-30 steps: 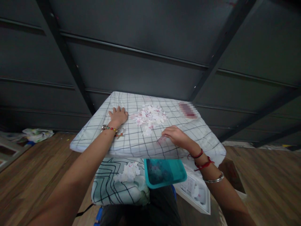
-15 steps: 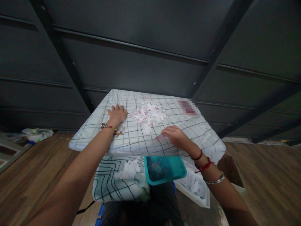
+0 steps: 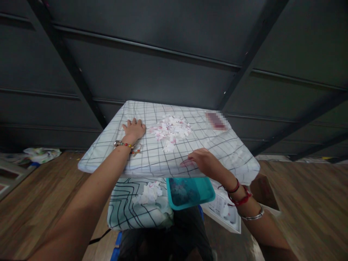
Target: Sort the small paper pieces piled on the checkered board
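Note:
My left hand point(image 3: 134, 129) lies flat on a white checked cloth point(image 3: 152, 166), fingers spread. Beside it, to the right, spreads a pile of small white scraps point(image 3: 172, 128) with pink marks; they look like paper. Near the cloth's front edge my right hand point(image 3: 203, 159) is closed, fingertips down, on a thin pinkish see-through piece point(image 3: 187, 163) whose exact kind I cannot make out. Just below that edge sits a teal plastic tray point(image 3: 208, 192) with dark, blurred contents. More white scraps point(image 3: 149, 192) rest on a green patterned cloth point(image 3: 125, 214) left of the tray.
A pixelated dark red item point(image 3: 216, 121) lies at the back right of the checked cloth. An open white box point(image 3: 224, 214) with papers stands below right, and a brown carton point(image 3: 263, 192) is on the floor. A dark panelled wall point(image 3: 163, 72) rises behind.
My right hand has moved slightly toward the cloth's front edge with the pinkish piece. My left hand stays flat in place. The whole view has shifted a little.

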`<action>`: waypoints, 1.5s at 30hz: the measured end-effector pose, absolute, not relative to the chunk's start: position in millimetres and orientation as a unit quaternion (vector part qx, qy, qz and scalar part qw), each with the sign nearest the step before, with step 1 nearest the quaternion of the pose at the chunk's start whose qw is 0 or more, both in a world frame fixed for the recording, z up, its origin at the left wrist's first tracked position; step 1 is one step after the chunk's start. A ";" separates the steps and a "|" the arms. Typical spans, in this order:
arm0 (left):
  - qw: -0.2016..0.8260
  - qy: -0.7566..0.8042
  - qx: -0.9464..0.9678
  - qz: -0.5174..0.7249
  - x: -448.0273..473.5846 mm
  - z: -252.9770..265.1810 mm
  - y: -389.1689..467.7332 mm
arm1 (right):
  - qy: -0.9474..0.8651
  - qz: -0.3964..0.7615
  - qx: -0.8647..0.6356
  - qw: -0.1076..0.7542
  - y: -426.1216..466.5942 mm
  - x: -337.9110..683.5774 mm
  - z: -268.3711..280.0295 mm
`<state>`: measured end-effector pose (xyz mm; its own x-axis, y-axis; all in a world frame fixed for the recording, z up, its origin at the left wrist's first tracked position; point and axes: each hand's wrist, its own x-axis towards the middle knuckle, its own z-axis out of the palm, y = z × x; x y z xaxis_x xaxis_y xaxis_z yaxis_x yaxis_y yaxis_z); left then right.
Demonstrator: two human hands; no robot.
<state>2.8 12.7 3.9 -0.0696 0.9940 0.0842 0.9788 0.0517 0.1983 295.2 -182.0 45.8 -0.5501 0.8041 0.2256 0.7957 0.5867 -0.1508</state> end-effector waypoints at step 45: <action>0.039 0.725 0.680 0.101 3.6 5.8 11.4 | -0.868 -0.039 -0.462 0.176 -126.1 273.6 52.3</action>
<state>3.6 11.4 5.8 -0.0718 0.9941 0.0808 0.9784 0.0545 0.1996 273.6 -126.1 52.3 -0.5115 0.7886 0.3413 0.8161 0.5702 -0.0945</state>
